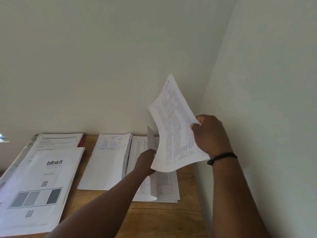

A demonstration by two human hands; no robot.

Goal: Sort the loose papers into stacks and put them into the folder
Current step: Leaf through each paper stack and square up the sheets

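The right hand [208, 133], a black band [221, 158] on its wrist, grips a printed table sheet [175, 131] by its right edge and holds it up in the air at the centre right of the frame, tilted and curling, in front of the pale wall [120, 57]. Below it, the left hand [145, 162] reaches into the rightmost stack of tabular papers [164, 186] and grasps a leaf [151, 143] that stands lifted off that stack; the raised sheet hides its fingers, so I cannot tell exactly how they close.

The stacks lie on a wooden table [154, 219] pushed into the corner. Just left of the tabular stack sits a stack of lined, handwritten sheets [106, 164]. At lower left lies a printed page marked "blinkit" [42, 186] on its own pile, overlapping another printed stack [58, 140] behind it in the mid left. A red edge [83, 140], possibly the folder, shows beside that far stack.
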